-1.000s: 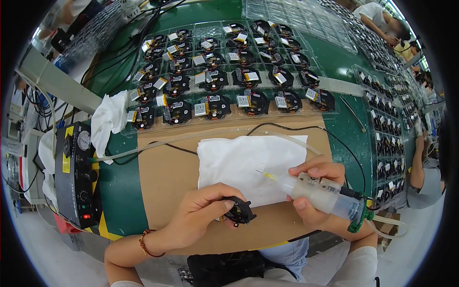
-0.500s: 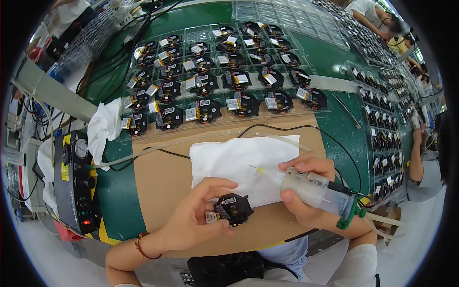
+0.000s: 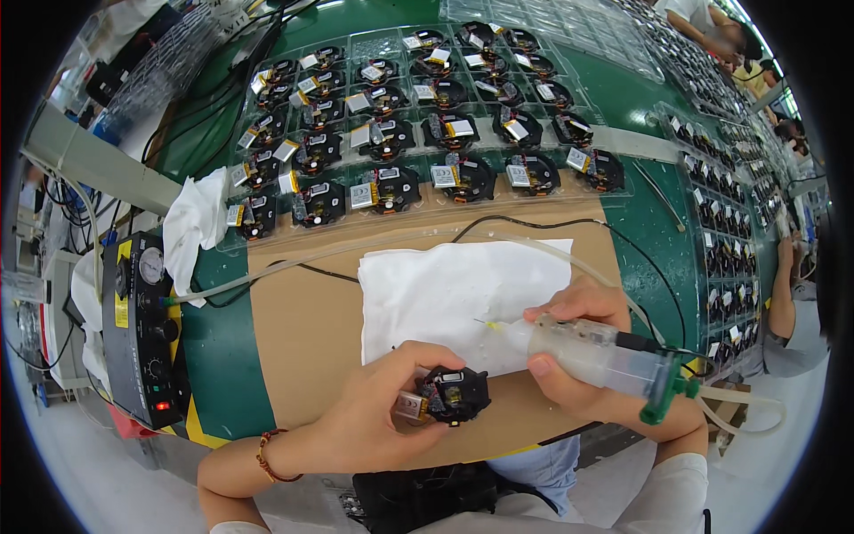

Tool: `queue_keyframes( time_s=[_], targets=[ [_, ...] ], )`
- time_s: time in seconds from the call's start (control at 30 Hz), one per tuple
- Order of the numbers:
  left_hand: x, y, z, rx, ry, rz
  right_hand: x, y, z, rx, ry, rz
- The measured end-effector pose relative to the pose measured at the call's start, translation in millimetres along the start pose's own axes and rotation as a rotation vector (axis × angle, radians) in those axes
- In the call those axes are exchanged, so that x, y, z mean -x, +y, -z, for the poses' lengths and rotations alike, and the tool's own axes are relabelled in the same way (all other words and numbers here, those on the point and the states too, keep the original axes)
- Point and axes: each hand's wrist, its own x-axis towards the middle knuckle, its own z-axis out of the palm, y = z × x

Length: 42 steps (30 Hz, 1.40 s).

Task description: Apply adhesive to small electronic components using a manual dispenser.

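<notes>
One round black part (image 3: 458,397) sits between the thumb and fingers of the left hand (image 3: 369,414), above a brown board (image 3: 302,338). Fingers of the right hand (image 3: 572,386) wrap a clear syringe (image 3: 594,354), its needle (image 3: 483,321) pointing over a white cloth (image 3: 422,280), apart from the part.

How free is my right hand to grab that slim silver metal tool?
Likely no: your right hand grips the clear plastic syringe, though nothing visibly covers the slim silver metal tool.
</notes>
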Motion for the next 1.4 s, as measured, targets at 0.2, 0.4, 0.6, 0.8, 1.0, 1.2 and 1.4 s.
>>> queue_keyframes(
  time_s=[0.2,0.4,0.6,0.8,1.0,1.2,1.4],
  targets=[
    [-0.6,1.2,-5.7,-0.096,0.015,-0.007,8.7,-3.5,-8.8,-0.267,0.094,0.024],
    [-0.3,6.1,-6.8,-0.170,0.004,0.004,10.6,-7.0,-18.9,-0.318,-0.003,0.144],
    [-1.5,6.4,-7.3,-0.175,-0.008,0.012,10.6,-6.3,-18.9,-0.260,0.010,0.072],
    [-3.1,8.1,-6.9,-0.213,-0.005,-0.027,7.4,-5.6,-15.7,-0.258,-0.066,0.076],
    [-3.9,9.0,-6.5,-0.231,-0.001,-0.040,6.7,-4.9,-14.3,-0.263,-0.084,0.077],
    [-4.0,7.5,-6.7,-0.226,0.005,-0.044,6.2,-5.4,-17.1,-0.243,-0.047,0.077],
    [-3.8,7.6,-7.8,-0.202,0.006,-0.025,7.7,-4.2,-16.7,-0.261,-0.032,0.086]
  ],
)
